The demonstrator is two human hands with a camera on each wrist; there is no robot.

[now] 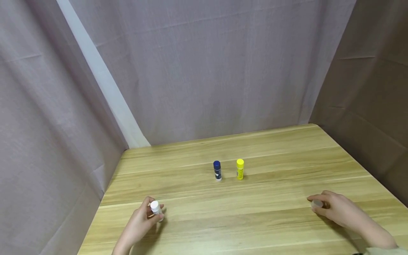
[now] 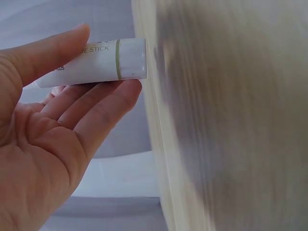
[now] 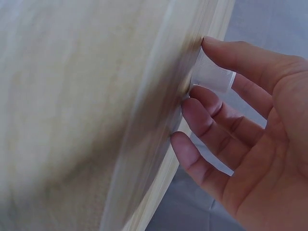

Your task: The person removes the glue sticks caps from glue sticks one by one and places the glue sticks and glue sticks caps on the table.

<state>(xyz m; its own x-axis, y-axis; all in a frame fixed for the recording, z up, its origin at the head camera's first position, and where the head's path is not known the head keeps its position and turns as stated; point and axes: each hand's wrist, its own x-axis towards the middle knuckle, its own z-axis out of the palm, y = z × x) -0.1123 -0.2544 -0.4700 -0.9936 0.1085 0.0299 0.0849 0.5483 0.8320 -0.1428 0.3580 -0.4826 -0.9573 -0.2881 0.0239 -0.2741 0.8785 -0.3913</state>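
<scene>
My left hand [image 1: 143, 219] grips a white glue stick [image 1: 156, 209] near the table's front left; in the left wrist view the white glue stick [image 2: 96, 62] lies between thumb and fingers, its end toward the table [image 2: 231, 120]. On the right, my right hand [image 1: 334, 209] pinches a small clear cap [image 1: 317, 204] against the tabletop; the clear cap [image 3: 214, 77] sits between thumb and fingertips [image 3: 192, 103] in the right wrist view. A blue glue stick [image 1: 217, 170] and a yellow glue stick [image 1: 240, 169] stand upright side by side mid-table, apart from both hands.
The wooden table [image 1: 255, 219] is ringed by grey curtains [image 1: 207, 71] at the back and left and a darker curtain [image 1: 373, 88] on the right. Bare wood lies between the two hands.
</scene>
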